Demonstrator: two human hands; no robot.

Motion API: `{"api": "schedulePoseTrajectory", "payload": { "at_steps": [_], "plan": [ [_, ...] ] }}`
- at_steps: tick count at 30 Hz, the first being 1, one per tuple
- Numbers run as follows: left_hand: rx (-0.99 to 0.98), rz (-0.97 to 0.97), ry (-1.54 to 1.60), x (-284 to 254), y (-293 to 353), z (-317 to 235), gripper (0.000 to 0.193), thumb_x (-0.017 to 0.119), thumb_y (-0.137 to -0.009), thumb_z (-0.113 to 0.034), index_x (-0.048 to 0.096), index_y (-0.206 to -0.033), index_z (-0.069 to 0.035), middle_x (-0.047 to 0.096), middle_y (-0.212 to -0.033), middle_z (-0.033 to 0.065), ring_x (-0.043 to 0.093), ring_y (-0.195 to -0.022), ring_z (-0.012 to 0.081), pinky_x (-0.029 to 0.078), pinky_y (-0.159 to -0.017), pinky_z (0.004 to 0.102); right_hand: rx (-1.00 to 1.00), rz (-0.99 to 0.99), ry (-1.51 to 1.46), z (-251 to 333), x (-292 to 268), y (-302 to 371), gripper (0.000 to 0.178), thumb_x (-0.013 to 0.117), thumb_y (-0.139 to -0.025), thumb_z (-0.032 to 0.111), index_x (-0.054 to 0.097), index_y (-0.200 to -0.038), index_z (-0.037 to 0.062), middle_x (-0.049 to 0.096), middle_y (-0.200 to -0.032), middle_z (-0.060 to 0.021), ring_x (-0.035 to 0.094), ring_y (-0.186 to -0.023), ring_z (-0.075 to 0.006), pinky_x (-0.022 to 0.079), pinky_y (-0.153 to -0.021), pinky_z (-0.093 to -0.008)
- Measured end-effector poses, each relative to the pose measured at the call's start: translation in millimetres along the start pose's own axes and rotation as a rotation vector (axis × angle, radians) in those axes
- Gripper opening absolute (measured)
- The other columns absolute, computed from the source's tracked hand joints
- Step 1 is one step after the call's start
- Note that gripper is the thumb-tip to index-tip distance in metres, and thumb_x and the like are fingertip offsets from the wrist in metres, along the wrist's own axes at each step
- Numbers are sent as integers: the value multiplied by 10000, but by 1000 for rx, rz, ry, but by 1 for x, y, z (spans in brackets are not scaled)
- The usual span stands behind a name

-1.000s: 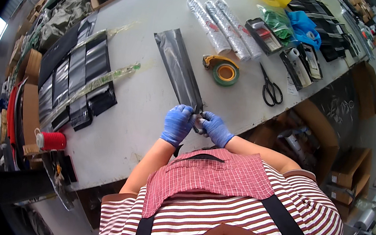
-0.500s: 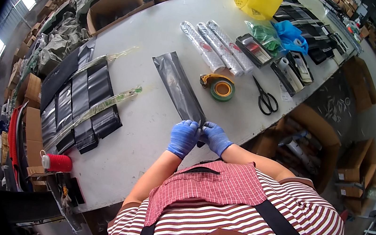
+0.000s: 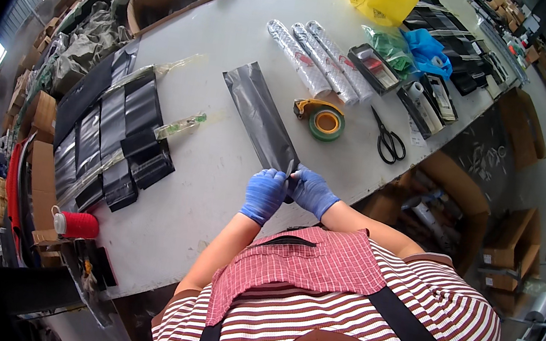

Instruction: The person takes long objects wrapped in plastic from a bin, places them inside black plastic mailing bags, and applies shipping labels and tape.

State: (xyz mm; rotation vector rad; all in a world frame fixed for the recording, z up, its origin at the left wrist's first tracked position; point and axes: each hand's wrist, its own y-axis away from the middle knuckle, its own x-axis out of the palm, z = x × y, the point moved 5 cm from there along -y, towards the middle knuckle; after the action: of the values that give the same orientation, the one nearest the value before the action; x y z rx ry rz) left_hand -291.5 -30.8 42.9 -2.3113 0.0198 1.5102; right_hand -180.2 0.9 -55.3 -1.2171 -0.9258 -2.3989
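Cartons and draped grey-green covers crowd the workshop behind a pale surface (image 3: 208,162), with open cardboard boxes (image 3: 141,12) beyond its far edge. At the middle of the surface lies a long, flat black plastic sleeve (image 3: 257,110), and from my remote seat I view it through the head camera. Its long axis runs aslant: the wide far end points away and to the left, while the near end reaches my two gloved hands. My left grip (image 3: 265,196) is closed, fingers curled together and clamped on that near end; my right grip (image 3: 311,193) pinches it from the other side, the fingertips close to those of the left. Exact finger placement is partly hidden from me. To the right of the sleeve sit an orange-and-green tape dispenser (image 3: 326,123), black scissors (image 3: 388,141) and three silvery rolls (image 3: 318,62).
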Motion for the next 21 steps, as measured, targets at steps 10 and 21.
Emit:
{"api": "schedulePoseTrajectory", "payload": {
  "at_steps": [10,21],
  "plan": [
    [-1089,230,1009,36,32,58,332,645,-908,-303,586,-1123,-58,659,-856,61,622,-706,171,514,-590,351,231,-335,5,17,-9,31,161,625,-924,287,610,-965,132,653,-819,-42,639,-712,-193,546,-629,-337],
    [-1209,180,1174,71,53,85,218,622,-899,-207,652,-1035,-40,676,-844,80,643,-690,188,523,-531,317,-359,-419,1124,49,-17,29,201,638,-867,189,645,-1022,62,671,-816,-98,635,-698,-240,507,-647,-366]
  ]
}}
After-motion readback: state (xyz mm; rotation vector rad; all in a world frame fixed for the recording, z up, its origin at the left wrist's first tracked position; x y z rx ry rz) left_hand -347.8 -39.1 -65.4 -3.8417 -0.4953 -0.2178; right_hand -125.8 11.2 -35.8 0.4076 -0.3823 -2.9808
